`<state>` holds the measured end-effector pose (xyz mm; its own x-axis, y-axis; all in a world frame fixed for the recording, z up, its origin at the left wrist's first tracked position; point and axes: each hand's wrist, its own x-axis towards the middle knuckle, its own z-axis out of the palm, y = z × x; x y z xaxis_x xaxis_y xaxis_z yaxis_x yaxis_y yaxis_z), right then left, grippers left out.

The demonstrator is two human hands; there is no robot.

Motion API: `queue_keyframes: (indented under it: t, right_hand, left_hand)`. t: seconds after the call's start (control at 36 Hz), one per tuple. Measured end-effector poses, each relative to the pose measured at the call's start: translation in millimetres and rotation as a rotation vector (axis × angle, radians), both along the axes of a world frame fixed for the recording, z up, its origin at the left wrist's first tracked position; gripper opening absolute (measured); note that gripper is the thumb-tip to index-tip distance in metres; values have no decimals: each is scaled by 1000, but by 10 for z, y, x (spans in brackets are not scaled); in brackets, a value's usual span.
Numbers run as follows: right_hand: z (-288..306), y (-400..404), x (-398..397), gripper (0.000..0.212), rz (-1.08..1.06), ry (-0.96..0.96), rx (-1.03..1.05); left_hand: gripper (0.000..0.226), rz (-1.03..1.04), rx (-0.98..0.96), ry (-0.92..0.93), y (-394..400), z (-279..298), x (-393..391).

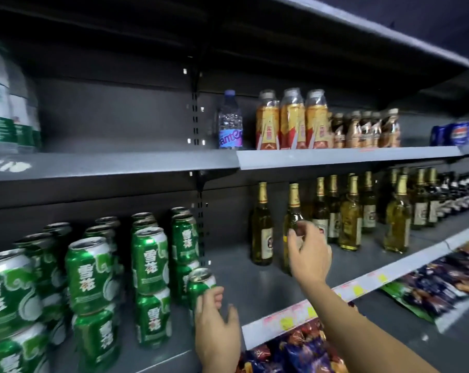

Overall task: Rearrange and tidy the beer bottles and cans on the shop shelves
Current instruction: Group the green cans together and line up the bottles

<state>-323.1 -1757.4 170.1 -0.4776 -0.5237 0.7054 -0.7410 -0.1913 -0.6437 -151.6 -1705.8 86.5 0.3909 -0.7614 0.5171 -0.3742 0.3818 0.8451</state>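
Green beer cans [150, 261] stand stacked two high in several rows on the left of the middle shelf [255, 286]. My left hand [217, 327] grips a single green can [201, 282] at the right end of those rows. Green-glass beer bottles with gold foil necks [350, 214] stand along the right part of the same shelf. My right hand [310, 254] is closed around the body of one beer bottle [294, 208], second from the left; the leftmost bottle [261, 227] stands just beside it.
The upper shelf [335, 157] carries a water bottle [230, 122], orange drink bottles [292, 122], brown bottles and blue cans [457, 133]. Large water jugs [4, 103] stand far left. Snack packets [443, 284] fill the shelf below. Bare shelf lies between cans and bottles.
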Motion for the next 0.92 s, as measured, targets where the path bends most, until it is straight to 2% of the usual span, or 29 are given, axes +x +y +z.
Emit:
queue_keyframes:
  t: [0.08,0.19,0.33,0.44,0.64,0.92]
  right_hand:
    - [-54,31,-614,24,-102,47,109]
    - [-148,70,-1466,29,-177,211,302]
    - [-258,111,-2457,35,-193,368,403]
    - [-314,113,-3156,32,-197,402,410]
    - [-349,21,-4064,29,-228,380,412]
    - [-299,-666,-4979,34,-196,329,364]
  left_hand:
    - [31,-84,87,-195,-147,82,-361]
    - [25,-132,147,-397,-309,161,-1058]
    - [32,-230,179,-458,-469,218,-2110]
    - [31,-310,124,-517,-585,271,-2930]
    - [44,-413,152,-480,-809,337,-4066]
    - [78,-498,204,-287,-1719,270,-4980]
